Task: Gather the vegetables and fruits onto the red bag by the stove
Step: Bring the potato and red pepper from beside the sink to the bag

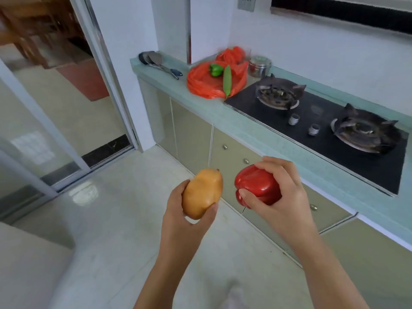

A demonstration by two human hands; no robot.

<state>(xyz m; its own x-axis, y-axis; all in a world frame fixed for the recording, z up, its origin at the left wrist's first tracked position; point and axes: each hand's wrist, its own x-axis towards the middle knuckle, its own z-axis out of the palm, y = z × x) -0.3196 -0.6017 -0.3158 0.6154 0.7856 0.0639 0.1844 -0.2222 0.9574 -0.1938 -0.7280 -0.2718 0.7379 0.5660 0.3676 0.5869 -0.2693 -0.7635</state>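
- Holding a yellowish fruit (201, 194) (mango, I think) at 6 o'clock, left hand (185, 221) wrapped round it.
- Then the right hand (283, 197), clamped on a red pepper (256, 184) at the fruit's 3 o'clock.
- The red bag (200, 83) is at 12 o'clock beside the stove (323, 130), green pepper (215, 69) and pea pod (227, 81) on it.

Bag (200, 83) lay on table (200, 108) at stove's (267, 112) nine o'clock.
Pepper (215, 69) and pod (227, 80) lay on it; tin (259, 66) stood at its two o'clock.

Head-level view down toward nearby stove (316, 112)
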